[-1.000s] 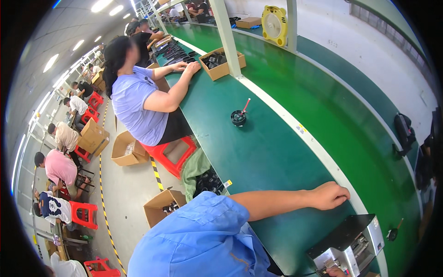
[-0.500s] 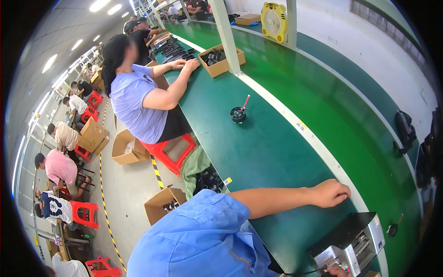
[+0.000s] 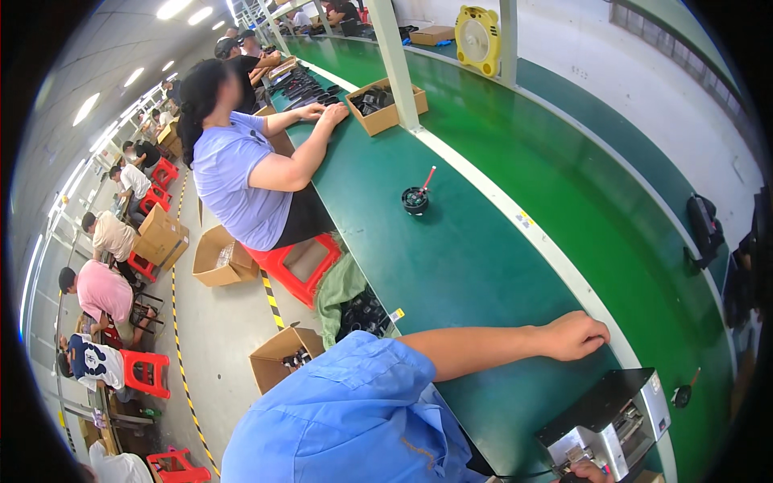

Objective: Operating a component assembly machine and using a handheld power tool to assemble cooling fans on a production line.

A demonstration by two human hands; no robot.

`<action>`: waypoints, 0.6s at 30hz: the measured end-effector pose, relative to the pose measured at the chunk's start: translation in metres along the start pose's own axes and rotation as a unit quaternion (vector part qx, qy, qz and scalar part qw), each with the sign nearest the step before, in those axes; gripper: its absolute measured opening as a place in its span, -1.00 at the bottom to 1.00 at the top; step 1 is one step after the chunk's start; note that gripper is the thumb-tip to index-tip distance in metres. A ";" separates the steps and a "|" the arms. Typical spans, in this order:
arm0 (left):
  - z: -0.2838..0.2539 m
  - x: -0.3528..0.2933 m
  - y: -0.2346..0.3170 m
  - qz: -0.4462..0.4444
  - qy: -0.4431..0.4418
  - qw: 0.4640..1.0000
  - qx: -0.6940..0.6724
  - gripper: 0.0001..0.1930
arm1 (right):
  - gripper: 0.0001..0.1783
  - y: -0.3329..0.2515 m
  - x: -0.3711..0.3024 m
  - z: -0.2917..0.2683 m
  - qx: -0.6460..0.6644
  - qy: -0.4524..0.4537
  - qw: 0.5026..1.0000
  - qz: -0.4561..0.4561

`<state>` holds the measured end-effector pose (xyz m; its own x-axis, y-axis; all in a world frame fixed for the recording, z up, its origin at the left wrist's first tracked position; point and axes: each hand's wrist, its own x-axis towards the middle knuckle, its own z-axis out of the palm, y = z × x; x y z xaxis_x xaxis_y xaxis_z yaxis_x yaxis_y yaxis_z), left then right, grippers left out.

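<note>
My left hand rests at the far edge of the green worktop, its fingers curled into a loose fist. Nothing shows in it. At the bottom edge, partly cut off, my right hand is bent around a dark piece beside a metal bench machine with a black top. What that piece is I cannot make out. Farther up the worktop stands a round black part with a red stick-like piece rising from it, apart from both hands.
A green belt runs beyond the pale rail; a similar black part lies on it. A co-worker in a light blue shirt sits near an open carton of black parts. A yellow fan stands farther back.
The black part on the belt sits very slightly higher in the picture. My right hand has shifted a little by the machine. My left fist stays nearly where it was.
</note>
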<state>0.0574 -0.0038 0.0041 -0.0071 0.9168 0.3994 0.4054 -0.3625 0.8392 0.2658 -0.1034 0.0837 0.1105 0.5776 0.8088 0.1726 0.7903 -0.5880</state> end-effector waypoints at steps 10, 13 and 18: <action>-0.002 -0.003 0.002 -0.002 0.006 1.000 -0.002 -0.84 | -0.46 0.004 -0.007 -0.005 0.020 0.001 1.000 0.004; -0.007 -0.011 0.001 0.015 0.014 1.000 0.001 -0.84 | -0.45 -0.001 -0.011 -0.006 0.017 -0.019 1.000 0.011; 0.009 -0.002 -0.003 0.029 0.008 0.999 -0.014 -0.84 | -0.45 0.006 -0.013 -0.006 0.022 0.019 1.000 0.012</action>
<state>0.0648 -0.0029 -0.0022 -0.0001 0.8916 0.4528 0.3801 -0.4187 0.8247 0.2708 -0.1074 0.0695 0.1521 0.5891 0.7936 0.1270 0.7846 -0.6068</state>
